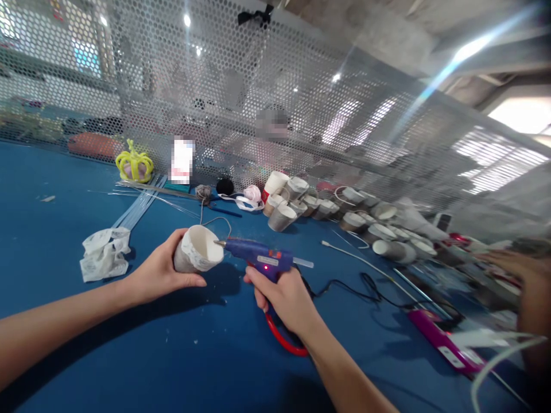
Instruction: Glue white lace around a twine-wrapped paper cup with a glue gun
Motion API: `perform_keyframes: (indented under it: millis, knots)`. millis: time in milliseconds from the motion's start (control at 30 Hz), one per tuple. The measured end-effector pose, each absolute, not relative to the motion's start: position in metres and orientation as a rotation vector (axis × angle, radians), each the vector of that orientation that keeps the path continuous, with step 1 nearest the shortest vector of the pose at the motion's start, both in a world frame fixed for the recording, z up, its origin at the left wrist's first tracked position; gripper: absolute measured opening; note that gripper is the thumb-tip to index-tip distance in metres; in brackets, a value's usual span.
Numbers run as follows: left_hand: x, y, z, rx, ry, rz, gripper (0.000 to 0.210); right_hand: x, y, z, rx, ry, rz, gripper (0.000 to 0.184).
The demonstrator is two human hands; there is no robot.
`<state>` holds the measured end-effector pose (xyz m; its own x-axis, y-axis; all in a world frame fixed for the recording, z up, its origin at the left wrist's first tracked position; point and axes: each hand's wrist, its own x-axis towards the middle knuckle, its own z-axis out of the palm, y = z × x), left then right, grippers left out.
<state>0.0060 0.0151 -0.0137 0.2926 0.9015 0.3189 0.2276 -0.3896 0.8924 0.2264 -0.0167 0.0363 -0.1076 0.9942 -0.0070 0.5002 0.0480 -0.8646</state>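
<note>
My left hand (pixel 166 261) is wrapped round a paper cup (pixel 198 252) with grey cord around its lower side and white, torn-looking material near its rim. The cup tilts, its mouth facing up and to the right. In my right hand (pixel 286 289) is a blue hot glue gun (pixel 258 254) with a red light lit and a clear glue stick poking from its back. Its metal nozzle is at the cup's rim; whether it touches is unclear. Grey cord runs from behind the cup to a grey yarn ball (pixel 203 193). Below my right hand curves a red handle (pixel 284 338).
Several cord-wrapped cups (pixel 282 217) line the perforated metal screen (pixel 241 103). Crumpled white material (pixel 104 255) and glue sticks (pixel 140 201) lie left. A purple power strip (pixel 447 341) and black cable (pixel 353 292) are right. Another person's hand (pixel 501 261) shows at far right.
</note>
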Motion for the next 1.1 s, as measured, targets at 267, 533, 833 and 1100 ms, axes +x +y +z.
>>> perform_keyframes:
  millis: [267, 533, 833, 1100]
  knots:
    - [0.006, 0.015, -0.011, 1.884, 1.092, 1.072, 0.065, 0.226, -0.019, 0.038, -1.647, -1.731, 0.905, 0.028]
    - [0.005, 0.015, -0.011, 1.910, 0.984, 1.046, 0.068, 0.235, -0.014, 0.036, -1.466, -1.769, 0.935, 0.039]
    - [0.005, 0.013, -0.011, 1.911, 0.985, 1.034, 0.069, 0.242, -0.013, 0.035, -1.434, -1.728, 1.113, 0.028]
    - [0.004, 0.011, -0.008, 1.951, 0.976, 1.075, 0.059, 0.237, -0.009, 0.039, -1.277, -1.312, 1.398, 0.026]
